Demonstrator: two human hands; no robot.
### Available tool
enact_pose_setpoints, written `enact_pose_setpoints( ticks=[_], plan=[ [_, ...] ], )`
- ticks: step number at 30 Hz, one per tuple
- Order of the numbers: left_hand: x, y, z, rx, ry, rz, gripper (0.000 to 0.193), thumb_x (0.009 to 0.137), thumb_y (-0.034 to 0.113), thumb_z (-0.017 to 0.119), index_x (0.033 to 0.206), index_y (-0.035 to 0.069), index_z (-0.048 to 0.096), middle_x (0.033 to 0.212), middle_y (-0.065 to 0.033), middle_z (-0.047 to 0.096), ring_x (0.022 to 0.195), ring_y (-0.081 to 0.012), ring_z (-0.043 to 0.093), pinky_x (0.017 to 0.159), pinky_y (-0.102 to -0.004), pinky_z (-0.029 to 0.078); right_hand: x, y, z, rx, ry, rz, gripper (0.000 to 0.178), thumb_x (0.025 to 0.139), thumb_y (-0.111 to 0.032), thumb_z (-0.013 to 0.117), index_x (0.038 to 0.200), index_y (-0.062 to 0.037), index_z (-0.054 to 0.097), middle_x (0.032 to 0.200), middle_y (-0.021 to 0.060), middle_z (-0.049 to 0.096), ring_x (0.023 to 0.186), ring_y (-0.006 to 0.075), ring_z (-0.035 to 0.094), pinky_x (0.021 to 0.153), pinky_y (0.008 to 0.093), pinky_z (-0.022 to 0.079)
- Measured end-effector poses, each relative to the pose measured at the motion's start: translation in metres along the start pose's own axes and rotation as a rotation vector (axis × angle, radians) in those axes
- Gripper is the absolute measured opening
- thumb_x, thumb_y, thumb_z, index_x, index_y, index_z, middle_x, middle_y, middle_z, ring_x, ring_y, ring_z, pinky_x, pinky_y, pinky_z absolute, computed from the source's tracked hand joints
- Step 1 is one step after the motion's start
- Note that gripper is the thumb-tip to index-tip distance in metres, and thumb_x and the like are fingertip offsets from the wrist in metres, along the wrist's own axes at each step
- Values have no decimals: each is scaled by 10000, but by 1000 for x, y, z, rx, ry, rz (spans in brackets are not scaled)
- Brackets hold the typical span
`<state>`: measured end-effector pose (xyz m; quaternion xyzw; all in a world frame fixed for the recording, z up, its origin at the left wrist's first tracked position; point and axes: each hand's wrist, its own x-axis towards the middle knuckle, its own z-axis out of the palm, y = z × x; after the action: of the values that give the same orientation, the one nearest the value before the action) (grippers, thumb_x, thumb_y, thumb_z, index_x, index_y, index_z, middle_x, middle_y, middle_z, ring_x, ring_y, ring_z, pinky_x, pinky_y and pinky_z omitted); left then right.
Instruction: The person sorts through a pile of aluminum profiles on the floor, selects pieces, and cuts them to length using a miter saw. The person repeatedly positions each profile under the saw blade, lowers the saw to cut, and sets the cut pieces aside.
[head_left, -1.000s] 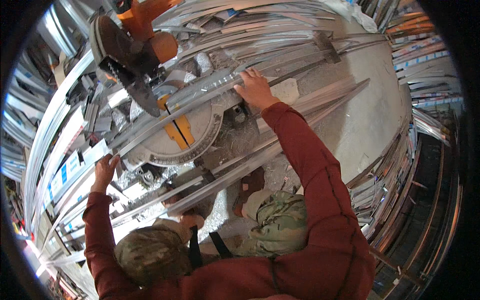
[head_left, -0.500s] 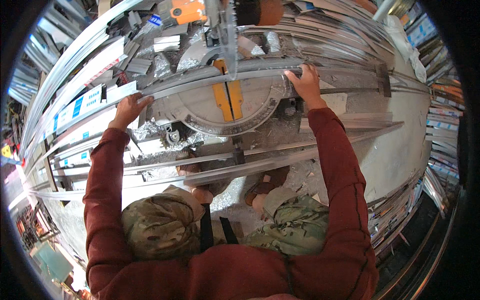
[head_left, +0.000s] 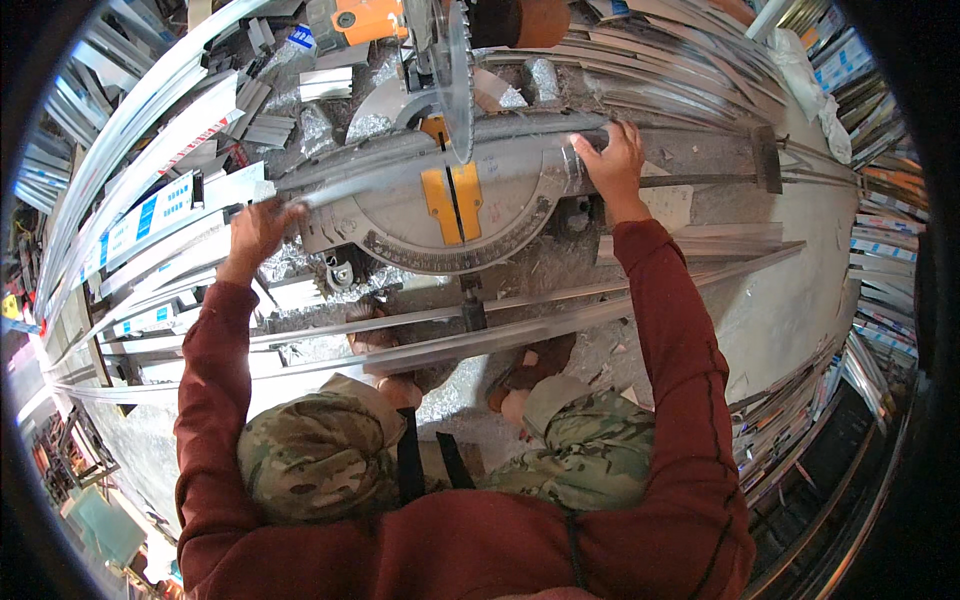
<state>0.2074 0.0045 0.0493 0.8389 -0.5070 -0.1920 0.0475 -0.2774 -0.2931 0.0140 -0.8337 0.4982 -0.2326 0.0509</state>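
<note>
A miter saw with a round table [head_left: 400, 215] and a yellow slotted insert [head_left: 437, 205] stands in front of me. Its toothed blade [head_left: 459, 90] is raised above the slot. A long thin metal strip [head_left: 375, 168], blurred by motion, runs along the fence. My left hand [head_left: 262, 235] is closed on the strip at the left of the saw table, its fingers smeared. My right hand [head_left: 615, 165] grips the strip near the right part of the fence, thumb on the near side and fingers over the far side.
Long metal profiles [head_left: 130, 150] fan out at the left. More strips [head_left: 690, 60] lie behind the saw, among short offcuts [head_left: 327, 84]. Two long bars [head_left: 500, 335] cross between the saw and my legs. Stacked profiles [head_left: 885, 290] line the right side.
The strip has shifted and is now blurred across the saw table. My left hand has moved slightly down and its fingers blur. The right hand stays nearly in place.
</note>
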Motion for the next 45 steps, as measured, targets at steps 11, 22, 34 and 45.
enact_pose_setpoints(
  ticks=[11, 22, 34, 45],
  plan=[
    [33, -6, -9, 82, -176, -82, 730, 871, 685, 605, 1008, -21, 731, 952, -261, 714, 940, -409, 694, 854, -474, 511, -8, 6, 7, 143, -43, 570, 1043, 788, -538, 771, 1485, 86, 313, 1534, 318, 331, 1420, 458, 335, 1156, 512, 309],
    [27, -4, 6, -29, -125, 9, 709, 888, 669, 592, 1111, 11, 733, 1030, -265, 715, 1007, -436, 680, 886, -484, 511, -5, 40, 31, 559, 23, 651, 1062, 833, -354, 768, 1513, 163, 137, 1520, 382, 323, 1418, 461, 368, 1178, 434, 316],
    [38, 17, -6, 96, -212, -108, 879, 809, 791, 601, 813, -81, 711, 793, -281, 694, 805, -422, 698, 764, -483, 522, 21, 48, -32, 244, -255, 658, 1081, 808, -476, 775, 1507, 147, 235, 1522, 363, 350, 1441, 436, 356, 1188, 462, 296],
    [32, 7, 4, 84, -117, -32, 883, 834, 805, 551, 862, -58, 734, 841, -249, 725, 846, -383, 731, 768, -471, 547, 194, -233, -243, -107, 155, -373, 436, 1010, -376, 553, 1282, -40, 602, 1206, 242, 604, 1129, 407, 587, 974, 470, 452]
  ],
)
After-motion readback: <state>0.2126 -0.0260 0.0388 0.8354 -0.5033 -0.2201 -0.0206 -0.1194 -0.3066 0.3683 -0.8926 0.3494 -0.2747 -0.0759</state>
